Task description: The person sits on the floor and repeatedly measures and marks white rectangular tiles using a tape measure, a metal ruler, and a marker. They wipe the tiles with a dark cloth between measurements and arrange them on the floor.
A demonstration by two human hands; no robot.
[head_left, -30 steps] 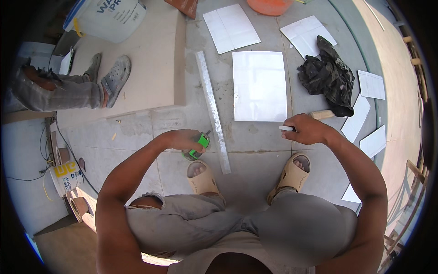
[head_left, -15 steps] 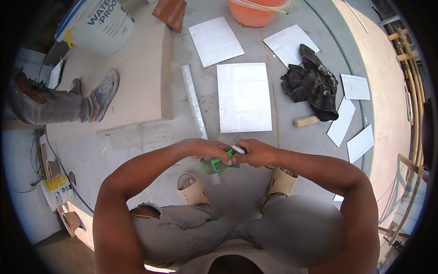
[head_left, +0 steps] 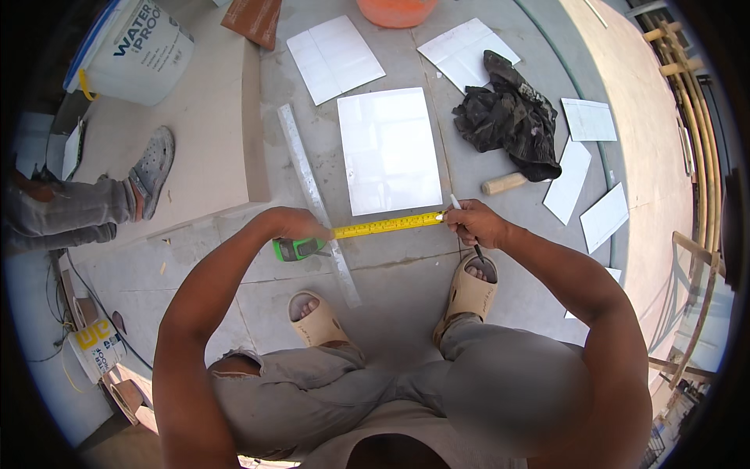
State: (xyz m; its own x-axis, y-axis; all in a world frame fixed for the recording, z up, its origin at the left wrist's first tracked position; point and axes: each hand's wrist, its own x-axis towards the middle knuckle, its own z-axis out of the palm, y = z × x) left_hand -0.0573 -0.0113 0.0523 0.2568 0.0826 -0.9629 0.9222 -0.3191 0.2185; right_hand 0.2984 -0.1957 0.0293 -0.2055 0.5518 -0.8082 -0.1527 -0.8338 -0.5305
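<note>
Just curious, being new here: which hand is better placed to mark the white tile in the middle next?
Probably the right hand: it holds a slim pen-like tool near the lower right corner of the white tile. The left hand is busy with the green tape measure.

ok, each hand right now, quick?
Left hand: closed, holding the green-and-black tape measure case.
Right hand: closed, holding the end of the yellow tape blade and a pen.
</note>
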